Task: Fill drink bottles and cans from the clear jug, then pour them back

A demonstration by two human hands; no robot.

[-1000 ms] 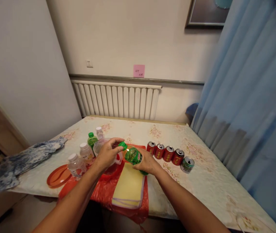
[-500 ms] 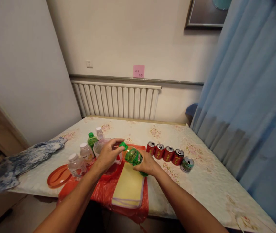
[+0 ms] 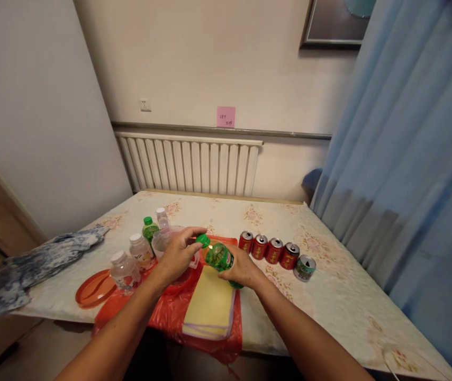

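My right hand is wrapped around a green plastic bottle, tilted with its neck up and to the left. The fingers and thumb of my left hand close on the bottle's green cap. Beneath the bottle lies a stack of yellow sheets on a red plastic bag. Partly hidden behind my left hand is a translucent plastic tub.
Two clear white-capped bottles, another green bottle and a small clear bottle stand left, near an orange lid. Several red cans and a green can line up right. A patterned cloth lies far left.
The view has shifted very slightly. Both hands stay at the green bottle and its cap, with only a small movement of my left fingers over the cap.
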